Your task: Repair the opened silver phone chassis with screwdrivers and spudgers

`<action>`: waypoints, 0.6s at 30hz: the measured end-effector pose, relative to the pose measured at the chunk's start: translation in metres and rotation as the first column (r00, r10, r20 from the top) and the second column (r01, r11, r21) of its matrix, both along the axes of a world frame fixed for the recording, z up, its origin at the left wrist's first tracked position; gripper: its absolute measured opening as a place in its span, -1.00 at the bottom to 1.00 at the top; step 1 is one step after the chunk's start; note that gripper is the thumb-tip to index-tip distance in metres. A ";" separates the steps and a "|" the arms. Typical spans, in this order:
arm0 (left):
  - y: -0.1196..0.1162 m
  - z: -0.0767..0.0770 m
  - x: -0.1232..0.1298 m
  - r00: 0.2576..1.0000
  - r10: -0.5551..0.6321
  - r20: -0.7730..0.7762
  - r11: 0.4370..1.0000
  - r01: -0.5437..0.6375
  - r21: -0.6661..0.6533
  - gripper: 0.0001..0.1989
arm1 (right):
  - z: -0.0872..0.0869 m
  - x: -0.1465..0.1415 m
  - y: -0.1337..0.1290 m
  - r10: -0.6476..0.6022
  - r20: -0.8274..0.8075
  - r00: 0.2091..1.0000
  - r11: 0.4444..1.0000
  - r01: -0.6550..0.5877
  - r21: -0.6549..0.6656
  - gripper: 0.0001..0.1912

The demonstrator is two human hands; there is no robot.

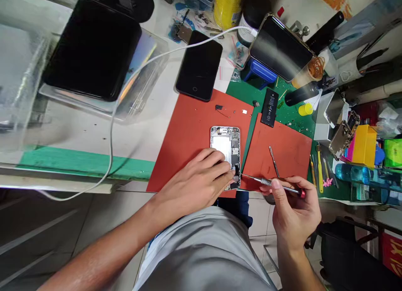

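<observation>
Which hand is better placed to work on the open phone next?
Probably the right hand: it holds a screwdriver with its tip beside the phone near the lower corner, while the left hand rests on the phone, covering part of it.

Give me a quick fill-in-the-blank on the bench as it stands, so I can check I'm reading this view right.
The right hand holds a precision screwdriver with a ____ end cap.
The left hand rests on an opened phone housing that lies on a ____ work mat.
A phone battery lies on a ____ mat.

Missing words: red; red-orange; green.
</observation>
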State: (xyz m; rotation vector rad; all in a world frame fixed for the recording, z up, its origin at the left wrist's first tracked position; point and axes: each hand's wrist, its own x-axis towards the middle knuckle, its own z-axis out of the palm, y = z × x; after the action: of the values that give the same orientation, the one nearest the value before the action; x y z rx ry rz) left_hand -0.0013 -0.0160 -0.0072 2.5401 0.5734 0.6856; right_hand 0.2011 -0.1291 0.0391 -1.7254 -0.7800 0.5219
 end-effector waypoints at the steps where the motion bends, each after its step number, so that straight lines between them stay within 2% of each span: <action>1: 0.000 0.000 0.000 1.000 -0.002 0.000 1.000 0.002 0.001 -0.80 | 0.000 0.001 0.000 0.005 -0.004 1.000 1.000 -0.005 0.007 -0.68; 9: 0.003 0.004 0.002 1.000 -0.007 0.009 1.000 0.007 0.007 -0.87 | -0.003 0.004 -0.005 0.030 -0.016 0.999 0.999 -0.030 0.014 -0.72; 18: 0.002 0.003 0.002 1.000 -0.006 0.028 0.999 0.005 0.033 -0.90 | -0.006 0.002 -0.007 0.169 -0.028 0.985 0.986 -0.168 0.013 -0.76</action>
State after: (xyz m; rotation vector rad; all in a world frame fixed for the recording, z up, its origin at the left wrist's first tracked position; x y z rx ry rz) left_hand 0.0007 -0.0143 -0.0044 2.5567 0.5496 0.7337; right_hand 0.2028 -0.1360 0.0327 -1.6471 -0.9113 0.6550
